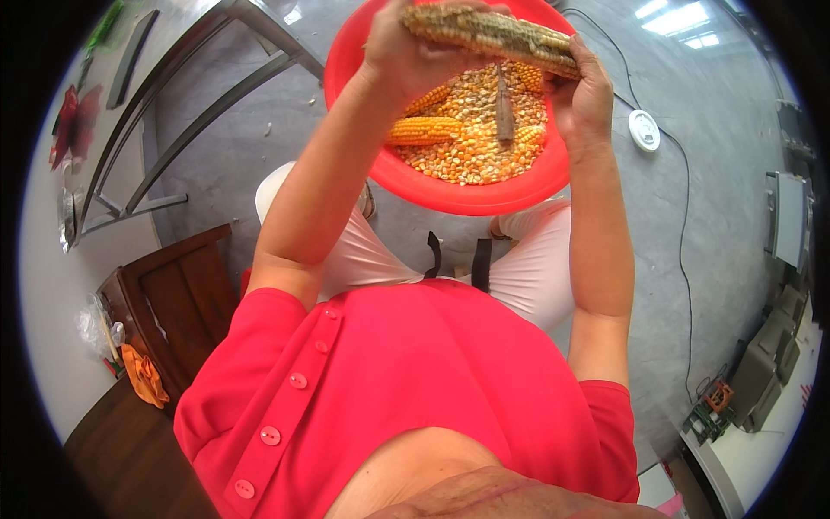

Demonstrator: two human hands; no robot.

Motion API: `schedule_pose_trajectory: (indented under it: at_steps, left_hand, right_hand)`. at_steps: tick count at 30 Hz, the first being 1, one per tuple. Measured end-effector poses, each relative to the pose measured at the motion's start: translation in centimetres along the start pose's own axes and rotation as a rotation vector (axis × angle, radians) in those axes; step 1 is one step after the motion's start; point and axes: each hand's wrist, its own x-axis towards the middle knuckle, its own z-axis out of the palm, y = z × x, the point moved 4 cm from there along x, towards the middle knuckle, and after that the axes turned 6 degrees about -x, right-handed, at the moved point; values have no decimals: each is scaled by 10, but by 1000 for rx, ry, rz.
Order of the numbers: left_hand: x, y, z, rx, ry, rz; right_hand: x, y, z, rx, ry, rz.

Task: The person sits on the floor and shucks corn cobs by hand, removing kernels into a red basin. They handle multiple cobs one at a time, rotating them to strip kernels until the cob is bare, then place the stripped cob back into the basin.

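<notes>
A corn cob [493, 37], pale and partly stripped of kernels, is held above a red plastic basin [467, 202]. My right hand [580, 87] grips the end of the cob at the right. At its other end my left hand [415, 55] lies against the cob, blurred, so its exact hold cannot be told. Loose corn kernels [463, 162] fill the basin's bottom. Among them lie yellow ears of corn [425, 131] with their kernels on, and a narrow brown wooden-looking tool [504, 113], partly hidden under the held cob.
A metal-framed table [227, 84] stands at the left, above a dark wooden cabinet or chair [181, 285]. On the grey floor at the right are a white round device [644, 130] and a long dark cable [684, 259]. My legs flank the basin's near side.
</notes>
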Motion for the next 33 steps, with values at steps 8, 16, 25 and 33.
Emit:
schedule_pose_trajectory:
  at_steps: [8,16,25,33]
  left_hand:
    - [-32,-49,-2,361,-80,-373]
    - [-53,-79,-19,330,292,-179]
    - [-49,-88,-25,210,322,-182]
    - [-51,-95,-27,350,330,-108]
  right_hand:
    - [9,0,14,-12,-33,-142]
    - [13,39,22,-776,16,-106]
    - [23,40,24,-786,-60,-156]
    - [12,34,23,-524,-36,-65]
